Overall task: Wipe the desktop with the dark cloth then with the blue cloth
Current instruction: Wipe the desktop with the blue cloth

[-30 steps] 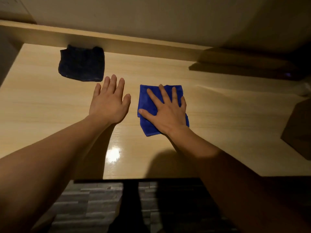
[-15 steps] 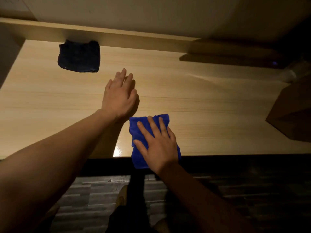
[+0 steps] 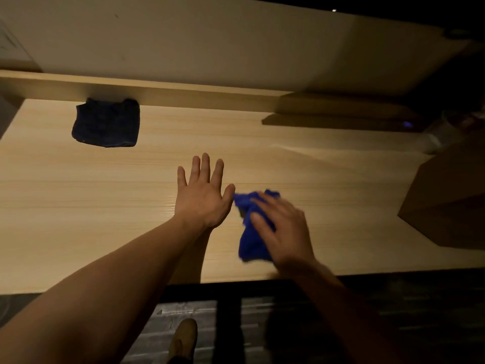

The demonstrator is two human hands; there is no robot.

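Note:
The blue cloth (image 3: 250,240) lies crumpled on the light wooden desktop (image 3: 78,206), near the front edge. My right hand (image 3: 282,232) presses flat on top of it, blurred by motion, and covers its right part. My left hand (image 3: 203,195) rests palm down on the bare desk just left of the cloth, fingers spread, thumb almost touching the cloth. The dark cloth (image 3: 106,123) lies folded at the back left, against the raised back ledge, far from both hands.
A brown cardboard box (image 3: 446,200) stands on the right end of the desk. A pale bag-like object (image 3: 430,139) sits behind it. The back ledge (image 3: 157,94) and wall bound the far side. Below the front edge are dark floor tiles and a shoe (image 3: 183,340).
My right hand has slid the blue cloth from the front edge toward the right and away from me, bunching it. My left hand stays flat on the desk beside it.

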